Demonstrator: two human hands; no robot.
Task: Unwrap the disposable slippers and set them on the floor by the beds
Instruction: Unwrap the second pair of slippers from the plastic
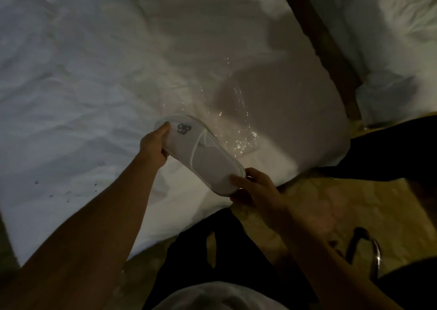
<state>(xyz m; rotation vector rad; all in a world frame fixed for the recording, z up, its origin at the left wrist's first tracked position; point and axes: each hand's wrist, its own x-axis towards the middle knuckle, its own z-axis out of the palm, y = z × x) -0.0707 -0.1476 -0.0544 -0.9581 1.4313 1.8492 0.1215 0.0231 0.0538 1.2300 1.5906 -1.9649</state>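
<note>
White disposable slippers (208,160), flat and pressed together, with a dark logo on the toe strap, are held over the corner of a white bed (94,73). My left hand (155,147) grips the toe end, thumb on top. My right hand (254,189) pinches the heel end from below. A clear plastic wrapper (238,129) lies crumpled and glinting on the sheet just beyond the slippers. I cannot tell whether one slipper or a stacked pair is in my hands.
A second white bed (390,25) is at the upper right, with a dark gap (324,37) between the two. Patterned tan floor (354,203) shows at the lower right. A dark bag with a metal handle (376,250) sits on that floor. My dark trouser legs are below.
</note>
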